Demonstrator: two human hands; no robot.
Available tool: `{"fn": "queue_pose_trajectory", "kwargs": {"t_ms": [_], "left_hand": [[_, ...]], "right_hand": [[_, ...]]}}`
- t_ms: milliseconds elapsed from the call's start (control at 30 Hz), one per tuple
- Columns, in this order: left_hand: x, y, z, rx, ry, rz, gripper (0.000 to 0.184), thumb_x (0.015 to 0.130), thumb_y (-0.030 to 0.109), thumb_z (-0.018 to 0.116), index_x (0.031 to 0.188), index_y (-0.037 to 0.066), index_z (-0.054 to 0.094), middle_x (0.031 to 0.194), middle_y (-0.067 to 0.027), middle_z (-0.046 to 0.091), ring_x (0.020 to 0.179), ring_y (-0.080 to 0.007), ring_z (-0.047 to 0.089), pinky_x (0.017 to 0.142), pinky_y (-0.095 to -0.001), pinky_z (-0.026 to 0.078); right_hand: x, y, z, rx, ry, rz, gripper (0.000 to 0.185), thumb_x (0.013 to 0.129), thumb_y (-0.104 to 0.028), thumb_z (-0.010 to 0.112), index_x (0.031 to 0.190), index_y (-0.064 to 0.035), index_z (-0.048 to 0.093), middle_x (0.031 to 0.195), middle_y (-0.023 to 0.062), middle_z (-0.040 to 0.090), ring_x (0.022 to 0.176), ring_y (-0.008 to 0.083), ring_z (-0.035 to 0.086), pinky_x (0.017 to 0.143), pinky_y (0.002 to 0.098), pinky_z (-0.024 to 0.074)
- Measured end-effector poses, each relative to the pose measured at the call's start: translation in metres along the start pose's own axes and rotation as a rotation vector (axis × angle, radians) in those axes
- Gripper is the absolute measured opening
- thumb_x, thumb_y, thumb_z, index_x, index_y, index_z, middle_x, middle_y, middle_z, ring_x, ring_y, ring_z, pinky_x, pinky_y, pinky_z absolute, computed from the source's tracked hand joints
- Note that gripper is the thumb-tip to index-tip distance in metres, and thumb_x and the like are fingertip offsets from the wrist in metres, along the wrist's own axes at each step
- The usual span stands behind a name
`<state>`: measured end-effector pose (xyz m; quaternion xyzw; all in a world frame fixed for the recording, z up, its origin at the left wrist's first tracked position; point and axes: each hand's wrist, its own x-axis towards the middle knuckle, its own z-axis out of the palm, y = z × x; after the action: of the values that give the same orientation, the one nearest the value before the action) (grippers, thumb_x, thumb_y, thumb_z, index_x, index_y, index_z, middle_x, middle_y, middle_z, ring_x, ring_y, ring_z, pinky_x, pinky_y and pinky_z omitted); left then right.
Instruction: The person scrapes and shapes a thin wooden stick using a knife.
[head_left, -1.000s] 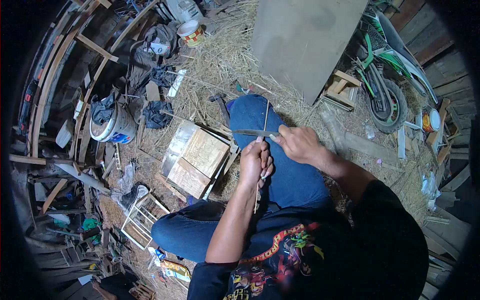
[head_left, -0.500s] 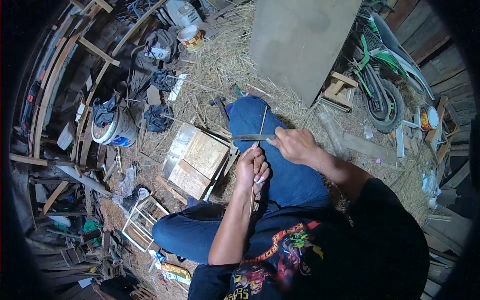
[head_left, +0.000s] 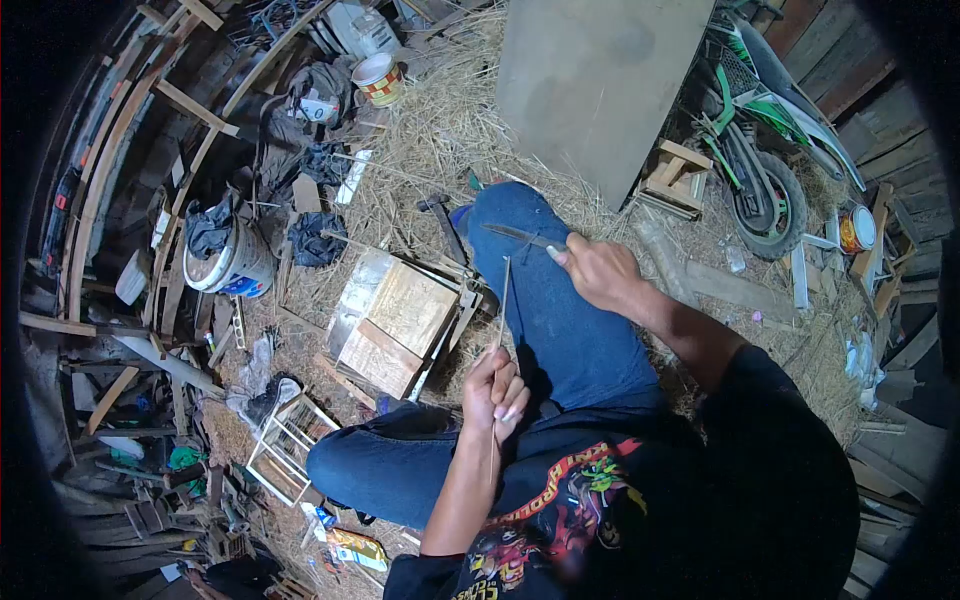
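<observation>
A thin wooden stick (head_left: 505,290) is gripped in my left hand (head_left: 494,390), which is closed around it above my lap. Its upper end points away from me, and a thin length shows below the fist. My right hand (head_left: 603,272) is wrapped round the handle of a knife (head_left: 520,236). The blade points left above my raised knee (head_left: 545,300), just beyond the stick's tip and apart from it. Most of the knife's handle is hidden by my fingers.
A wooden block stand (head_left: 400,320) is left of my knee, with a hammer (head_left: 440,215) behind it. A white bucket (head_left: 230,255) and a small white frame (head_left: 285,450) lie further left. A large board (head_left: 600,90) and a green-white motorbike (head_left: 765,190) stand ahead right.
My left hand has drawn the stick down toward my body. The knife has moved up and tilted, and its blade no longer crosses the stick.
</observation>
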<state>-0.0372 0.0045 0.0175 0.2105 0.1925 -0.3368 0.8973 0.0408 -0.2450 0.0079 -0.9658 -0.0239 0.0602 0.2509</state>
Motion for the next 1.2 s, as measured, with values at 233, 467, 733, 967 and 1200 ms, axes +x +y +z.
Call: {"fn": "queue_pose_trajectory", "kwargs": {"t_ms": [233, 467, 733, 967, 1200], "left_hand": [[0.043, 0.011, 0.036, 0.210, -0.103, 0.033, 0.027, 0.111, 0.024, 0.041, 0.089, 0.010, 0.049, 0.046, 0.0020, 0.035, 0.029, -0.0105, 0.031, 0.030, -0.0262, 0.026], [0.081, 0.016, 0.049, 0.353, -0.027, 0.008, 0.033, 0.112, 0.032, 0.040, 0.099, 0.007, 0.055, 0.046, 0.0025, 0.037, 0.028, -0.0090, 0.028, 0.029, -0.0251, 0.027], [0.079, 0.027, 0.035, 0.647, 0.118, 0.122, 0.038, 0.111, 0.032, 0.040, 0.095, 0.003, 0.056, 0.047, -0.0009, 0.042, 0.030, -0.0117, 0.033, 0.030, -0.0271, 0.031], [0.078, 0.027, 0.041, 0.803, 0.171, 0.109, 0.041, 0.111, 0.035, 0.040, 0.096, 0.001, 0.059, 0.047, -0.0003, 0.041, 0.031, -0.0106, 0.034, 0.031, -0.0267, 0.030], [0.083, 0.015, 0.032, 1.182, 0.227, 0.326, 0.037, 0.109, 0.029, 0.049, 0.087, 0.002, 0.063, 0.050, -0.0014, 0.049, 0.036, -0.0109, 0.042, 0.037, -0.0290, 0.030]], "right_hand": [[0.004, 0.018, 0.004, 0.526, 0.341, 0.034, 0.050, 0.109, -0.045, 0.043, 0.095, 0.0004, 0.056, 0.068, 0.0143, 0.059, 0.061, 0.0341, 0.061, 0.063, 0.0496, 0.0493], [-0.010, 0.010, -0.007, 0.351, 0.156, 0.072, 0.047, 0.107, -0.052, 0.043, 0.093, -0.0094, 0.058, 0.068, 0.0061, 0.065, 0.059, 0.0254, 0.065, 0.055, 0.0437, 0.0492], [-0.013, -0.011, 0.004, 0.101, 0.093, -0.187, 0.040, 0.104, -0.044, 0.050, 0.093, -0.0057, 0.055, 0.071, 0.0158, 0.066, 0.069, 0.0399, 0.068, 0.059, 0.0522, 0.0495], [-0.005, -0.012, -0.002, -0.004, -0.006, -0.190, 0.042, 0.103, -0.043, 0.049, 0.094, -0.0031, 0.058, 0.071, 0.0211, 0.069, 0.069, 0.0424, 0.071, 0.060, 0.0547, 0.0542], [-0.004, -0.013, -0.007, -0.038, -0.038, -0.193, 0.043, 0.103, -0.043, 0.048, 0.094, -0.0024, 0.059, 0.071, 0.0225, 0.069, 0.070, 0.0439, 0.071, 0.061, 0.0569, 0.0540]]}}
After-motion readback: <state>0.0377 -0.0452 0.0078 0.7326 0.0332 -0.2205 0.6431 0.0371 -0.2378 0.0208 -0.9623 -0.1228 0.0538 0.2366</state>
